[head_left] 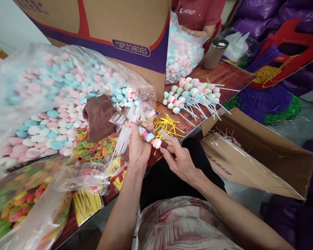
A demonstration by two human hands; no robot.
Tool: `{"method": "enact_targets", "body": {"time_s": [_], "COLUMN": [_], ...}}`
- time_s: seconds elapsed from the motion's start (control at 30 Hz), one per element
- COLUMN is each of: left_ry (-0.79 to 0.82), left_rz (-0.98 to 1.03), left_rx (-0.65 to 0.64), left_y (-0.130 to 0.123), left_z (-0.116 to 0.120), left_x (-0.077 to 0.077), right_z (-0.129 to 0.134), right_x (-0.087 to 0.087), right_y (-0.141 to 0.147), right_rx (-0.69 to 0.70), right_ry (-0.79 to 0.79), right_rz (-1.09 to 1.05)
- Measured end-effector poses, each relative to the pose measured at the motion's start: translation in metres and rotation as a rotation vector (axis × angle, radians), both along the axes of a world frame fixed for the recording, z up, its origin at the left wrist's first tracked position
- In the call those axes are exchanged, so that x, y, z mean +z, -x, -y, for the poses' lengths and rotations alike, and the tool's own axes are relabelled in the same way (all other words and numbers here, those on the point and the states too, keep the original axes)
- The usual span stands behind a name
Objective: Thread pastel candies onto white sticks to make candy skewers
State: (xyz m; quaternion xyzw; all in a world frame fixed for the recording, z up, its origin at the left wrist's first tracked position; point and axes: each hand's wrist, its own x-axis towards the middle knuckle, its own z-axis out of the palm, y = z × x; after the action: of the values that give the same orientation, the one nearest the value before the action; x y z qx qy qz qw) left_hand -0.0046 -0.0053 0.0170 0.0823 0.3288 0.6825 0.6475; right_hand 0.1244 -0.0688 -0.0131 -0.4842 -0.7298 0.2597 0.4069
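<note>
A marshmallow skewer (147, 135), with pink, white and blue pieces, lies across my left hand (137, 147), whose fingers are closed around it. A small printed clear wrapper (119, 119) sticks out above that thumb and seems to cover part of the skewer. My right hand (182, 160) pinches at the skewer's lower end, near a white marshmallow; the stick there is mostly hidden by the fingertips. Just beyond the hands, yellow twist ties (168, 124) are scattered on the table (231, 78). Finished-looking marshmallow skewers (189, 91) are piled farther right, their white sticks pointing toward me.
Left lies a big bag of loose marshmallows (41, 83), with a brown cloth (99, 116), ring gummies (96, 146) and white sticks (123, 139) nearby. A large carton (106, 31) stands behind. An open box (250, 156) sits right, below table height. Another person (198, 17) sits opposite, near a tumbler (215, 53).
</note>
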Motion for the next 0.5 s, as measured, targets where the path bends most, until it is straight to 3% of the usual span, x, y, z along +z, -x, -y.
{"method": "enact_targets", "body": {"time_s": [0.2, 0.37, 0.5], "left_ry": [0.03, 0.011, 0.029], "left_rz": [-0.031, -0.068, -0.14], "left_rx": [-0.019, -0.026, -0.057], "left_y": [-0.0035, -0.0043, -0.0036], "left_z": [0.0032, 0.0051, 0.0079], "left_x": [-0.005, -0.0072, -0.0109], "right_z": [-0.0024, -0.0011, -0.0032], "right_x": [0.005, 0.0055, 0.0014], "right_y": [-0.0022, -0.0012, -0.0045], "right_rx": [0.15, 0.189, 0.211], "right_ry": [0.008, 0.018, -0.024], "right_rz": [0.031, 0.041, 0.195]}}
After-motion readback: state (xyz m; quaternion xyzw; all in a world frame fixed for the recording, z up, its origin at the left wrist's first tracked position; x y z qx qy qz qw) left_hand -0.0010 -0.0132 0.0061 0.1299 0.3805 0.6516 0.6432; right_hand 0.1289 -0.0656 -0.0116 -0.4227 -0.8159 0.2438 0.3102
